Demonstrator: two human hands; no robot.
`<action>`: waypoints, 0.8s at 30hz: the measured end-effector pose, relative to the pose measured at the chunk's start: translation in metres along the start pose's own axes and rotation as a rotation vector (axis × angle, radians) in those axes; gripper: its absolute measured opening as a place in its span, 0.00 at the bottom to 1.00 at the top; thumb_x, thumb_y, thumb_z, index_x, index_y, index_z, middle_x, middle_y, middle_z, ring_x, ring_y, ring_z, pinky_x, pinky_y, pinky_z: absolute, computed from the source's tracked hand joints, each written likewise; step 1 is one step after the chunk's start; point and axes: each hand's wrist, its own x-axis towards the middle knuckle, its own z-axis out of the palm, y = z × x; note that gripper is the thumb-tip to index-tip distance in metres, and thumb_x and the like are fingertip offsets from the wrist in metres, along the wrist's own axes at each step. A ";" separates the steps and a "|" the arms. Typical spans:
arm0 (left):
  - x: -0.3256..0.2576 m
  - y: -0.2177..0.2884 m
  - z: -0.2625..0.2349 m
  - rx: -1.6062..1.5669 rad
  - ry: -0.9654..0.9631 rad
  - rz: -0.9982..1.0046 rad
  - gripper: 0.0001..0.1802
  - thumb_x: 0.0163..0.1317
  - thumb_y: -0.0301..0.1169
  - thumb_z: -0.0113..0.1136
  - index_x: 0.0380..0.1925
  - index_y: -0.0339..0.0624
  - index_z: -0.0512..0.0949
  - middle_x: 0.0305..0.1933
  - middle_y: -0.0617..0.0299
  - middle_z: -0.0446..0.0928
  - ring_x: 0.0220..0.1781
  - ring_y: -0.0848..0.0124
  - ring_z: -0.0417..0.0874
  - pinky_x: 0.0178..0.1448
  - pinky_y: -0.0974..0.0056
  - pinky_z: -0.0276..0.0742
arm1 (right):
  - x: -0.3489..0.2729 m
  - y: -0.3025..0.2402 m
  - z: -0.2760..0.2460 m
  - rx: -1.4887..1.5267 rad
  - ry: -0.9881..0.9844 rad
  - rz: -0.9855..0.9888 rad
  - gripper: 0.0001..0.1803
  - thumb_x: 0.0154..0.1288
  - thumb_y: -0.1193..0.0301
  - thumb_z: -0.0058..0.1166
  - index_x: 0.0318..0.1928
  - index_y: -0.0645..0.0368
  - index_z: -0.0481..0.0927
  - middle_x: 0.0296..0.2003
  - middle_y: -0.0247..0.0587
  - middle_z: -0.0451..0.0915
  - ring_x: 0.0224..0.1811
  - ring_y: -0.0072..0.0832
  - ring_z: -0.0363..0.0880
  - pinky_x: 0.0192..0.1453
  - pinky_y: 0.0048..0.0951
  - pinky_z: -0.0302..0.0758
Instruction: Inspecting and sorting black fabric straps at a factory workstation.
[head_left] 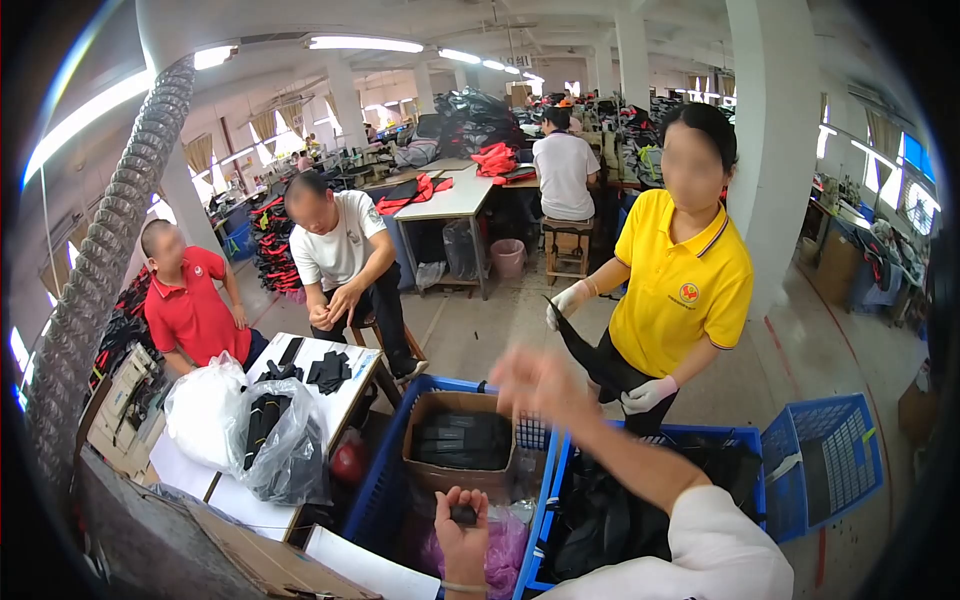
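Observation:
My left hand (pixel 461 530) is held palm up over the blue crate, its fingers curled round a small black piece (pixel 464 514). My right hand (pixel 541 385) reaches forward above the crates; motion smears its fingers, and I cannot make out anything in it. Below it, a cardboard box (pixel 455 481) holds flat black pieces (pixel 462 441) inside a blue crate (pixel 386 470). Across from me, a person in a yellow shirt (pixel 690 262) wears white gloves and holds a long black strip of material (pixel 582 346), apart from my right hand.
A second blue crate (pixel 757 446) full of black material (pixel 620 505) stands right of the first. Beyond it is another blue basket (pixel 832 462). At left, a white table (pixel 340 398) carries plastic bags (pixel 205 410) and black pieces; two people sit behind it. A ribbed hose (pixel 115 235) hangs at far left.

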 end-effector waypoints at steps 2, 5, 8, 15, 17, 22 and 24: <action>0.006 -0.002 0.008 -0.026 -0.051 0.039 0.16 0.63 0.43 0.55 0.30 0.41 0.76 0.28 0.59 0.78 0.35 0.63 0.80 0.49 0.55 0.76 | -0.049 0.059 0.040 -0.431 -0.096 -0.150 0.09 0.56 0.67 0.55 0.30 0.60 0.80 0.28 0.42 0.80 0.29 0.35 0.81 0.35 0.33 0.75; 0.012 -0.006 0.009 -0.018 -0.094 0.130 0.22 0.66 0.48 0.49 0.31 0.37 0.73 0.32 0.51 0.77 0.43 0.56 0.79 0.55 0.53 0.74 | -0.099 0.118 0.087 -0.378 -0.094 -0.090 0.09 0.56 0.67 0.56 0.33 0.58 0.81 0.29 0.44 0.80 0.31 0.40 0.80 0.36 0.33 0.76; 0.003 -0.010 0.004 0.036 -0.096 0.179 0.22 0.66 0.48 0.48 0.32 0.36 0.71 0.33 0.51 0.76 0.42 0.55 0.79 0.56 0.53 0.73 | -0.120 0.137 0.106 -0.357 0.072 -0.106 0.08 0.58 0.69 0.57 0.34 0.59 0.82 0.26 0.38 0.80 0.26 0.29 0.79 0.32 0.27 0.75; -0.028 -0.022 0.008 0.275 -0.028 0.272 0.23 0.66 0.49 0.48 0.29 0.36 0.70 0.28 0.52 0.75 0.36 0.54 0.80 0.48 0.52 0.78 | -0.140 0.135 0.090 0.224 -0.096 0.530 0.11 0.57 0.68 0.59 0.40 0.58 0.82 0.25 0.40 0.81 0.25 0.21 0.77 0.31 0.22 0.72; -0.023 -0.012 0.002 0.233 -0.037 0.283 0.22 0.66 0.47 0.48 0.28 0.37 0.70 0.28 0.53 0.75 0.35 0.55 0.80 0.48 0.52 0.78 | -0.147 0.150 0.093 0.215 -0.331 0.348 0.22 0.63 0.63 0.51 0.59 0.39 0.70 0.22 0.40 0.78 0.19 0.28 0.77 0.24 0.25 0.74; -0.002 0.005 -0.029 -0.049 -0.140 0.167 0.11 0.64 0.35 0.54 0.28 0.40 0.71 0.26 0.56 0.76 0.31 0.62 0.79 0.46 0.53 0.78 | -0.143 0.127 0.090 -0.780 -0.297 -0.202 0.21 0.58 0.70 0.54 0.54 0.40 0.76 0.26 0.40 0.78 0.26 0.38 0.79 0.27 0.31 0.75; -0.011 0.002 -0.015 -0.062 -0.050 0.150 0.06 0.63 0.30 0.56 0.29 0.40 0.72 0.26 0.58 0.76 0.29 0.64 0.78 0.45 0.54 0.78 | -0.134 0.114 0.080 -0.848 -0.414 -0.229 0.20 0.59 0.70 0.53 0.54 0.41 0.76 0.27 0.39 0.79 0.27 0.39 0.79 0.28 0.32 0.75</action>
